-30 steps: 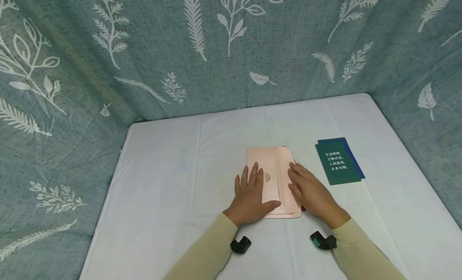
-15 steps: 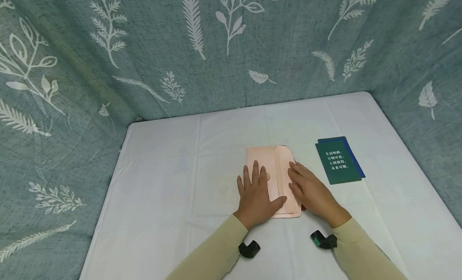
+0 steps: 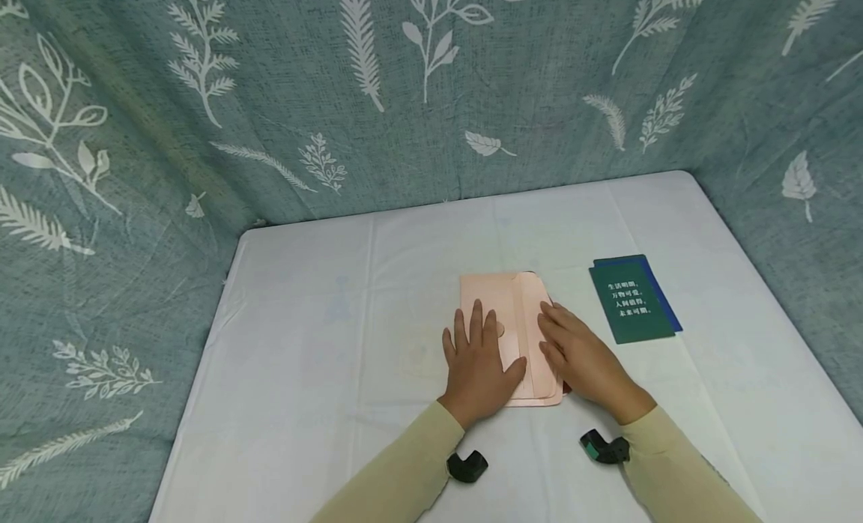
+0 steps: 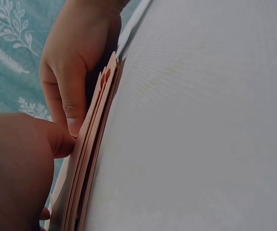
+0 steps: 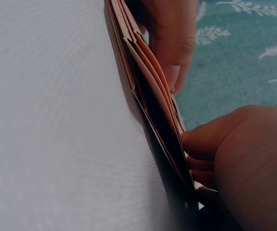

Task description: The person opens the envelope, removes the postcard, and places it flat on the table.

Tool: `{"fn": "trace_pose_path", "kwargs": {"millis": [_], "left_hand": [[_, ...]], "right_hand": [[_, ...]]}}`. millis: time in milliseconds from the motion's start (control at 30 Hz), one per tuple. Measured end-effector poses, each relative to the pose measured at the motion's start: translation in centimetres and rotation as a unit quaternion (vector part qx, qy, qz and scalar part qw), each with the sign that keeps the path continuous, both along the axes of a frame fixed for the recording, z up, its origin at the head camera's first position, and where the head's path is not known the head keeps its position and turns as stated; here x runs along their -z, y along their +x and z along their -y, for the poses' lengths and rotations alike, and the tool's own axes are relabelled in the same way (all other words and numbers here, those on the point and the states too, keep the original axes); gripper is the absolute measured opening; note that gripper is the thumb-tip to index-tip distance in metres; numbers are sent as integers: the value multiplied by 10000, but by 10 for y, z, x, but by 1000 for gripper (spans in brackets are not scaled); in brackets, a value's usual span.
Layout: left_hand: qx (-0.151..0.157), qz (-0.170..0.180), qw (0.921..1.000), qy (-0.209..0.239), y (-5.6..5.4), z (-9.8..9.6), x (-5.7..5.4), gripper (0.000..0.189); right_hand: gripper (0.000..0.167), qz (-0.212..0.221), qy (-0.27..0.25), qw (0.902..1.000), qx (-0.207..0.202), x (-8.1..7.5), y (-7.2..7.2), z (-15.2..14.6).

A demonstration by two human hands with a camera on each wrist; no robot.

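Observation:
A pale pink wallet [image 3: 489,286] lies on the white tablecloth in the head view, its round-cornered flap [image 3: 533,294] toward the right. My left hand [image 3: 477,373] rests palm down on its lower left part, fingers spread, thumb reaching toward the flap seam. On the right side, my right hand [image 3: 589,366] touches the flap with slightly bent fingers and its thumb on the top face. In the left wrist view the wallet's stacked edges [image 4: 87,154] show several thin layers. The right wrist view shows those layers parted near my right fingertips [image 5: 189,139]. The wallet's underside is hidden.
A dark green card [image 3: 632,306] with white lettering overlaps a blue card [image 3: 664,302] on the right side of the table. Wrist cameras [image 3: 467,467] sit under both forearms. A green leaf-patterned curtain [image 3: 404,148] hangs behind and beside the tablecloth [image 3: 303,321].
My left hand has slid a little to the right across the wallet, and its thumb has then drawn in slightly. My right hand and the cards stay in place.

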State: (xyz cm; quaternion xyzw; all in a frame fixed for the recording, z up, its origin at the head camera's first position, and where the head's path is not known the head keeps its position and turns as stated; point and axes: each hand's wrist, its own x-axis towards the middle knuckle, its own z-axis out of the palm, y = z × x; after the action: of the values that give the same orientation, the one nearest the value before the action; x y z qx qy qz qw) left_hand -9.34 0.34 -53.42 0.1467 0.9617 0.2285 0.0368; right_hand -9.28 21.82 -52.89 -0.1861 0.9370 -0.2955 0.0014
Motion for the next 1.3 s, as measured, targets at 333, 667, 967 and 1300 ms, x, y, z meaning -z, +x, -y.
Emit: {"fn": "trace_pose_path", "kwargs": {"millis": [333,667,967,1300], "left_hand": [[-151,89,9988,457,-2,-1,-2,85],[-198,24,9958,895,0,2,-4,74],[-221,26,9964,820,-2,1,-2,78],[-323,-78,9949,956,-2,-2,-5,76]], "right_hand": [[52,52,0,10000,-14,-1,0,0],[51,92,23,10000,-22,-1,-1,0],[51,88,-20,10000,-28,1,-1,-2],[52,110,6,9999,3,-1,-1,-1]]}}
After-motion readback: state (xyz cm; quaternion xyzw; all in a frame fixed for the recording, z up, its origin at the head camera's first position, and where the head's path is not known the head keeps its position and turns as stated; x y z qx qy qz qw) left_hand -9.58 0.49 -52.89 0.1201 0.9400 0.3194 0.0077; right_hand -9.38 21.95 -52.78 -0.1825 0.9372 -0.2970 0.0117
